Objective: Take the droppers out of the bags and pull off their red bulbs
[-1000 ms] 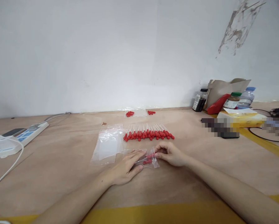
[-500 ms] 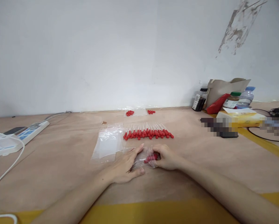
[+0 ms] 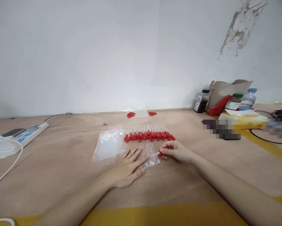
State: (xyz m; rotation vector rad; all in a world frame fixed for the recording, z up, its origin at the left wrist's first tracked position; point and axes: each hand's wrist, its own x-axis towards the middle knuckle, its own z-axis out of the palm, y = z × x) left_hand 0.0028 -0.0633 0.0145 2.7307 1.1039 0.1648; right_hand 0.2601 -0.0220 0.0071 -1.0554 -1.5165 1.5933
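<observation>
My left hand lies flat with fingers spread, pressing the near end of a small clear plastic bag onto the table. My right hand pinches a red-capped dropper at the bag's open right edge. Just beyond the hands lies a row of red-capped droppers. A stack of empty clear bags lies to the left of that row.
Two small filled bags with red pieces lie near the wall. A white power strip with a cable sits far left. Bottles, a brown paper bag and a yellow tissue pack stand at the right. Yellow tape runs along the near edge.
My right hand has drawn back to the right edge of the bag, pinching one dropper there. The red cluster seen inside the bag earlier no longer shows. My left hand's fingers have spread flatter.
</observation>
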